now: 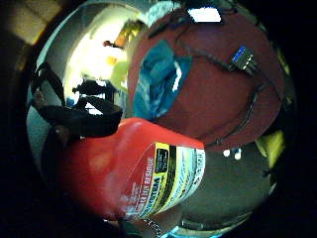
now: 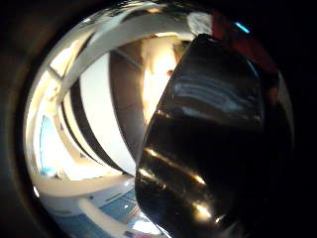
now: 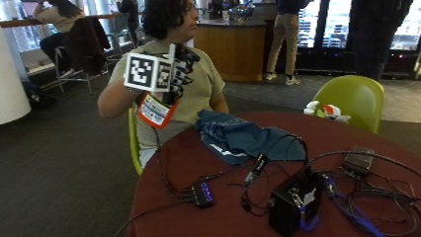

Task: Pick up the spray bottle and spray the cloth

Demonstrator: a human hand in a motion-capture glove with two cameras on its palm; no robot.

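In the outside view the person's gloved right hand (image 3: 182, 69) is raised to chest height beside the table and grips a red spray bottle (image 3: 156, 109) with a white label. The bottle's body hangs below the hand. A crumpled blue cloth (image 3: 244, 139) lies on the round dark red table (image 3: 197, 168), to the right of the hand and lower. The little finger side palm view shows the red bottle (image 1: 143, 173) close against the palm, with the blue cloth (image 1: 159, 82) on the table beyond it. A dark shiny surface (image 2: 213, 148) fills much of the thumb side palm view.
A black box (image 3: 295, 203), a small hub (image 3: 202, 193) and several tangled cables (image 3: 368, 197) cover the table's near half. A small red and white item (image 3: 325, 111) lies at the far edge. A green chair (image 3: 355, 98) stands behind the table.
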